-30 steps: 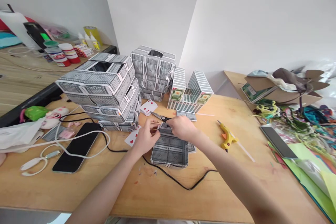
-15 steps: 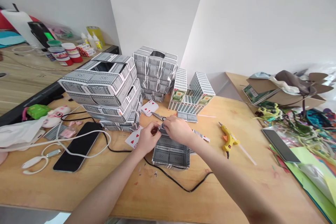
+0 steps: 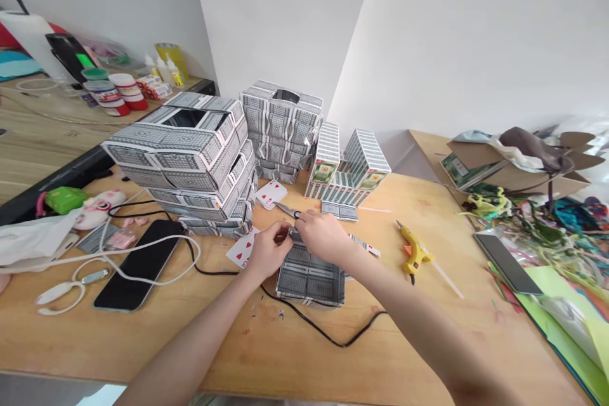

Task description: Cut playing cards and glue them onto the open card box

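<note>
In front of me on the wooden table lies an open, shallow box made of playing cards (image 3: 310,285), grey patterned backs facing up. My left hand (image 3: 271,250) pinches its far left corner with thumb and fingers closed. My right hand (image 3: 320,238) grips the far wall, fingers curled over the edge; the fingertips are partly hidden. Just beyond the hands lie scissors (image 3: 287,210), partly covered by my right hand. Loose heart cards (image 3: 271,194) rest past them, and another heart card (image 3: 243,247) sits by my left wrist.
Large card-built boxes (image 3: 190,152) stand at the left and back. Boxed card decks (image 3: 349,165) are stacked behind. A yellow glue gun (image 3: 413,252) lies right; its black cord (image 3: 328,336) seems to loop near the box. A phone (image 3: 137,266) and white cable lie left, craft materials (image 3: 547,235) far right.
Both hands stay at the far wall of the card box, with hardly any movement. The view has shifted very slightly.
</note>
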Demonstrator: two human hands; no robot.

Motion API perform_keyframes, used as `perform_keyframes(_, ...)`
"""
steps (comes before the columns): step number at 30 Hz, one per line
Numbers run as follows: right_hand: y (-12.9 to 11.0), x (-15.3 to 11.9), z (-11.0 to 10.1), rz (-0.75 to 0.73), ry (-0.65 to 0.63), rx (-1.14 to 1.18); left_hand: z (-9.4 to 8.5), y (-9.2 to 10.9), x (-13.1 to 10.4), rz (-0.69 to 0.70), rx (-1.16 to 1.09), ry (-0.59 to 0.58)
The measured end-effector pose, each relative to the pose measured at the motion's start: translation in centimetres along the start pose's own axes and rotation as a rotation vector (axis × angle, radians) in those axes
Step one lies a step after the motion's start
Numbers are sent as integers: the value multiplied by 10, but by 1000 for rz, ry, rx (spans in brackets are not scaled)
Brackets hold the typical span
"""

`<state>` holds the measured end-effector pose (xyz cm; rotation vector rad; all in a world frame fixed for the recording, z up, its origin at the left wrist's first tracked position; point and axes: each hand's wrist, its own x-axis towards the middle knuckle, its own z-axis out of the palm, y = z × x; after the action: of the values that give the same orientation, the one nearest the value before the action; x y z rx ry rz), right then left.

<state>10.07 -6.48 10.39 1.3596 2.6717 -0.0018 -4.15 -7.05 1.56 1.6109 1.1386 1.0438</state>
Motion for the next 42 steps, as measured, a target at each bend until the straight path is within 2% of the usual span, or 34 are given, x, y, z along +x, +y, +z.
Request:
perform_keyframes(17,0,1,-3,-132,29,-67,-2,5,0,-17,19,15)
perform_keyframes(25,5,4,-1,-31,-15,24,0,5,0,-9,-27,-2)
perform_keyframes(28,7,5,1,-15,-28,46,1,4,-1,-3,-17,29)
perform_keyframes(38,16,8,11,-14,51,182,5,-1,-5,1,88,172)
perform_keyframes(42,13,9,15,-1,74,202,7,-3,-5,75,144,181)
